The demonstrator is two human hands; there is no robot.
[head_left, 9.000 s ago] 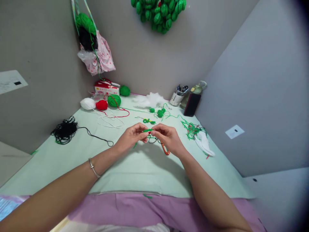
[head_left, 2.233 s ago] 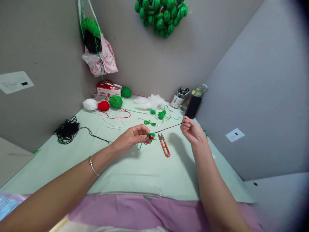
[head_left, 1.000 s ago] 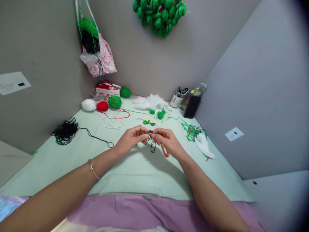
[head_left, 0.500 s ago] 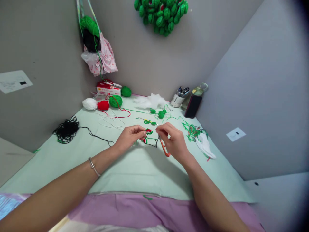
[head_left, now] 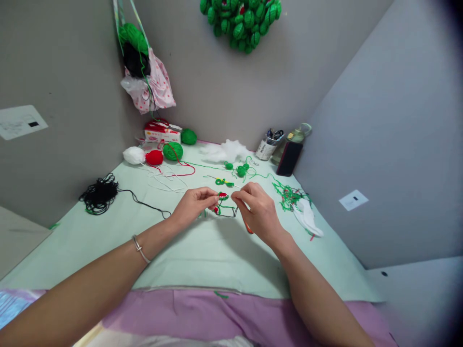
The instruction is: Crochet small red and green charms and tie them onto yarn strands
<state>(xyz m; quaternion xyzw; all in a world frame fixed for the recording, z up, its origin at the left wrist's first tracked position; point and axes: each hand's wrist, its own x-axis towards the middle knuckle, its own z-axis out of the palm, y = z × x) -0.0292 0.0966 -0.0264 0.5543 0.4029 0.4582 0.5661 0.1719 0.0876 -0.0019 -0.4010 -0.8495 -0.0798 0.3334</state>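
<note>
My left hand (head_left: 197,205) is closed in a pinch on a small red and green crochet piece (head_left: 223,195). Just below it, partly behind my fingers, shows a second red and green bit (head_left: 217,210). My right hand (head_left: 253,207) is closed close to its right side, fingertips pinching what looks like a thin needle, too small to see well. Black yarn (head_left: 227,215) loops between the crochet piece and my right fingers. Under my right hand lies an orange-handled tool (head_left: 249,228), mostly hidden.
Black yarn (head_left: 99,193) lies heaped at left. White (head_left: 134,155), red (head_left: 154,157) and green (head_left: 172,151) yarn balls sit behind. White stuffing (head_left: 227,151), a pen cup (head_left: 266,149) and a phone (head_left: 290,159) stand at the back. Green scraps (head_left: 289,195) lie at right.
My right hand has moved slightly left, nearer to the crochet piece, and now covers more of the orange-handled tool. My left hand has stayed in place.
</note>
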